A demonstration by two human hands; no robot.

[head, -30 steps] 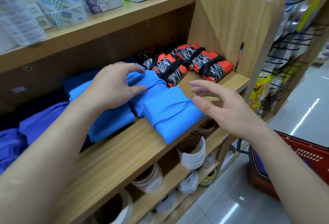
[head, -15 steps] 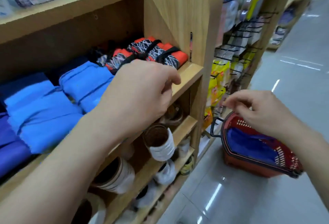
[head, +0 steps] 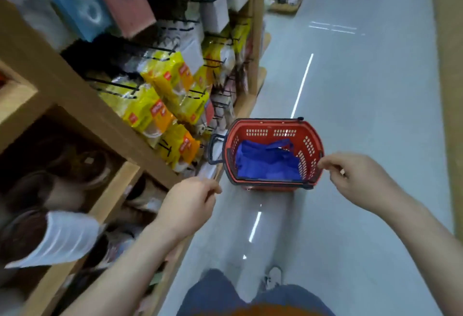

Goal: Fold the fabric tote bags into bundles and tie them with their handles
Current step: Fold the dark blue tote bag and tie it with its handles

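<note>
A red shopping basket point(head: 310, 150) stands on the floor ahead of me, with loose blue fabric tote bags point(head: 265, 162) lying inside it. My right hand point(head: 355, 177) hovers at the basket's near right corner, fingers curled and pinched together, holding nothing that I can see. My left hand point(head: 188, 205) hangs to the left of the basket, near the shelf's edge, loosely closed and empty. The folded bundles on the shelf are out of view.
A wooden shelf unit point(head: 62, 85) runs along my left, with rolls and round items in its lower compartments. Yellow packets point(head: 160, 105) hang on black pegs beside it. Shiny grey aisle floor point(head: 363, 90) stretches ahead and right. My legs and a shoe point(head: 273, 275) are below.
My view has swung right and down from the shelf of folded blue bundles to the floor basket. Both hands left the shelf and now hover near the basket.
</note>
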